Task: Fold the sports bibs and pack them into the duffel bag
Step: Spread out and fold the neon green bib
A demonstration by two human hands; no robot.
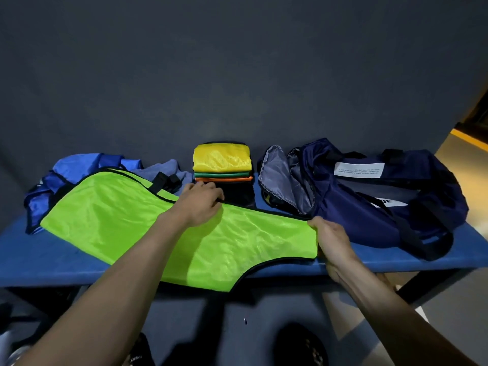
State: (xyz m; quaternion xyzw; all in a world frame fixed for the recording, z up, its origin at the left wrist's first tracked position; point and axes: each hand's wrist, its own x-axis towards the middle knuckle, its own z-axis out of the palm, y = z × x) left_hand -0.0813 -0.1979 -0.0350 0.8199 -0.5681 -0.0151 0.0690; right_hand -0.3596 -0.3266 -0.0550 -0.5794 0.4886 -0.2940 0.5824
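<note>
Lime mesh bib (126, 228) w/ black trim, flat on bench, left hand (199, 204) fingers pinching top edge, right hand (330, 239) gripping end

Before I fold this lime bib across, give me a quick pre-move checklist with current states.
1. Lime bib spread flat on the bench: ok, near edge overhangs.
2. Left hand holding the far edge: ok.
3. Right hand pinching the right end: ok.
4. Folded stack clear of the fold: ok.
5. Duffel bag open: ok.
6. Blue bibs waiting unfolded: ok.
</note>
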